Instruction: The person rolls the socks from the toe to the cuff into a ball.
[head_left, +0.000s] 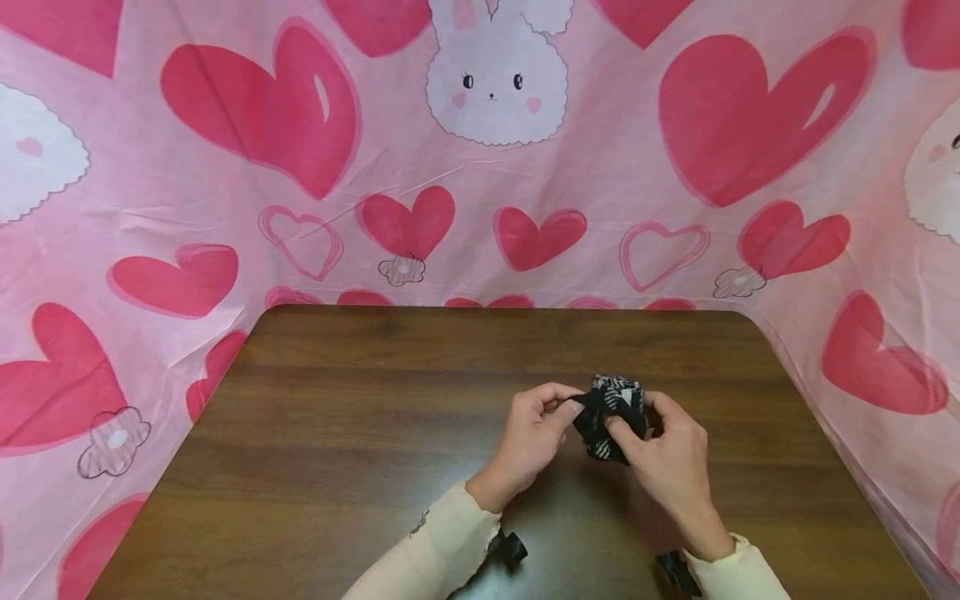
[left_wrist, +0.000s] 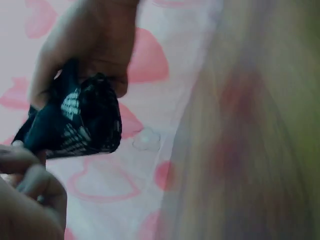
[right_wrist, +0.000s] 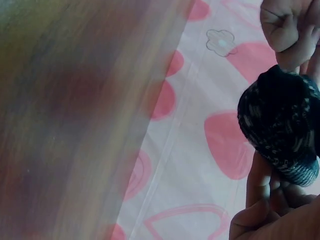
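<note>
A small black knitted bundle with white patterning, which looks like rolled socks, is held above the table between both hands. My left hand pinches a stretched black edge of it between thumb and fingers, on its left side. On the right, my right hand grips the body of the bundle, thumb in front and fingers behind. In the left wrist view the socks show a dark folded side with white marks. The right wrist view shows their rounded, speckled underside. Folds hide how the layers lie inside.
A brown wood-grain table spreads beneath the hands. Behind and beside it hangs a pink cloth printed with hearts and rabbits. Black straps with small devices sit at both wrists, below the cream sleeves.
</note>
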